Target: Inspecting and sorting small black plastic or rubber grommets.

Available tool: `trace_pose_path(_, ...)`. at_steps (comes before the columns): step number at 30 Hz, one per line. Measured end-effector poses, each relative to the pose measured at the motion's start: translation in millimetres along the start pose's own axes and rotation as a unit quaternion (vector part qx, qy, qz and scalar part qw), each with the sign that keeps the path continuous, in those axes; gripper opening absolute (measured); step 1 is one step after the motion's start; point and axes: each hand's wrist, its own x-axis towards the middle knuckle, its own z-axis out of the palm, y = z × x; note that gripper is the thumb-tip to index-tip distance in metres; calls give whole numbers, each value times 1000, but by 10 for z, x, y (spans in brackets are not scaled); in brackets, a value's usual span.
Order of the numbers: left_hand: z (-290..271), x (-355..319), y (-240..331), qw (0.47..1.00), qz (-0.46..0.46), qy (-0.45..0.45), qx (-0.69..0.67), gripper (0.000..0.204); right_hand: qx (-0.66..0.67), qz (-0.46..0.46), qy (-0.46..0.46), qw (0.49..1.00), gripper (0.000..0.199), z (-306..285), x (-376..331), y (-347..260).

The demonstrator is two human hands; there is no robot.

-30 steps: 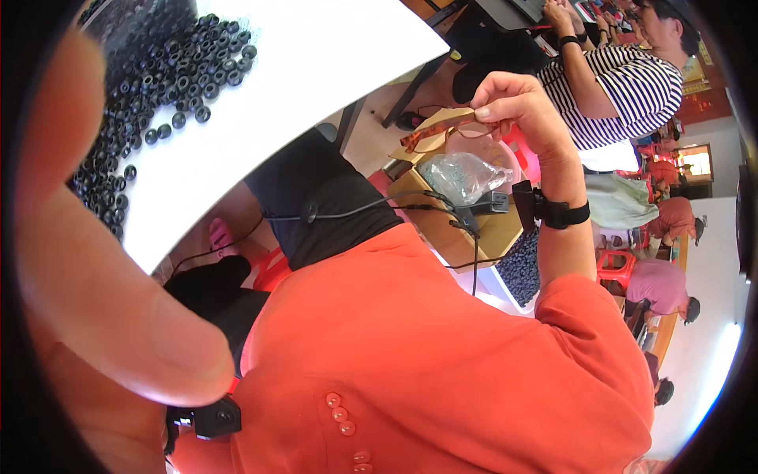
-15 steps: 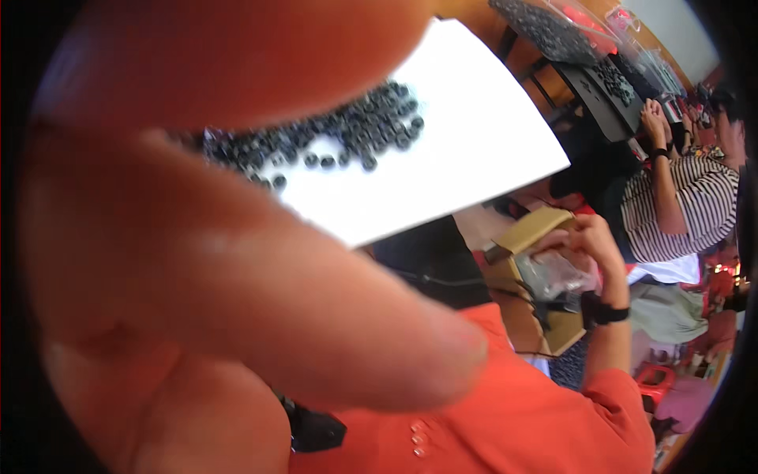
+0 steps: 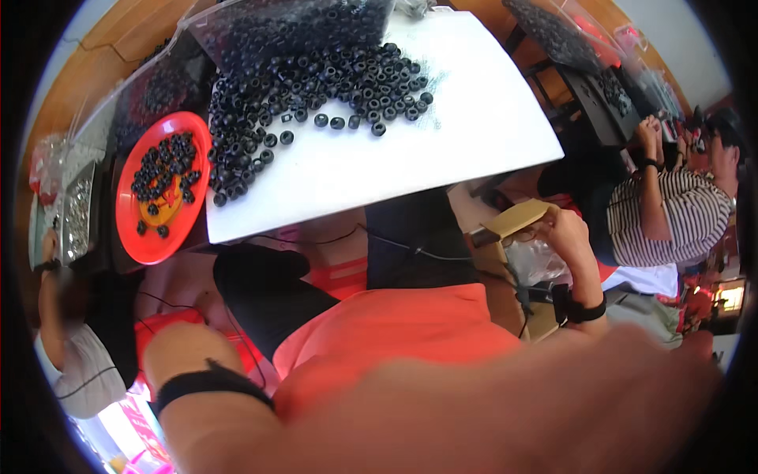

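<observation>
Very near the lens, my left hand (image 3: 474, 403) lies large and blurred across the lower part of the view, and its fingers cannot be made out. It seems to hold nothing, and a black band (image 3: 209, 383) circles its wrist. At the right, my right hand (image 3: 567, 233) grips the flap edge of an open cardboard box (image 3: 517, 220); a clear plastic bag (image 3: 538, 261) shows inside. Ahead, many black beads (image 3: 339, 87) with holes lie spread on a white tabletop (image 3: 466, 134). A red oval plate (image 3: 130, 209) holds more black beads.
A clear bin (image 3: 300, 28) of black beads stands at the table's far edge. Dark cables (image 3: 418, 251) hang below the table. One person in a striped shirt (image 3: 671, 213) works at the right, another in a grey top (image 3: 95, 371) at the left. A metal tray (image 3: 79, 213) lies far left.
My left hand has moved from the left side, where it hid much of the table, down across the lower edge. The beads, bin and red plate now show. My right hand stays at the box.
</observation>
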Motion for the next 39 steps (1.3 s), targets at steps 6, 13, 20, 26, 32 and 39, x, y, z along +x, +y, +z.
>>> trace_pose_path(6,-28,-135,214,1000,15,2,11,47,280,-137,-45,949,18,-843,-71,-977)
trace_pose_path(13,5,-214,357,1000,23,13,6,45,396,-416,150,805,31,-1561,-309,-1919)
trace_pose_path(20,2,-50,437,999,31,-18,-13,42,536,-577,91,609,28,-1715,-263,-2212)
trace_pose_path(26,5,45,399,999,32,-31,-11,40,554,-602,77,569,26,-1742,-277,-2144)
trace_pose_path(32,87,-48,276,998,42,-31,31,38,541,-611,84,572,24,-1703,-95,-2029)
trace_pose_path(39,-90,255,218,997,50,-40,50,36,563,-607,105,551,21,-1907,-214,-2200)
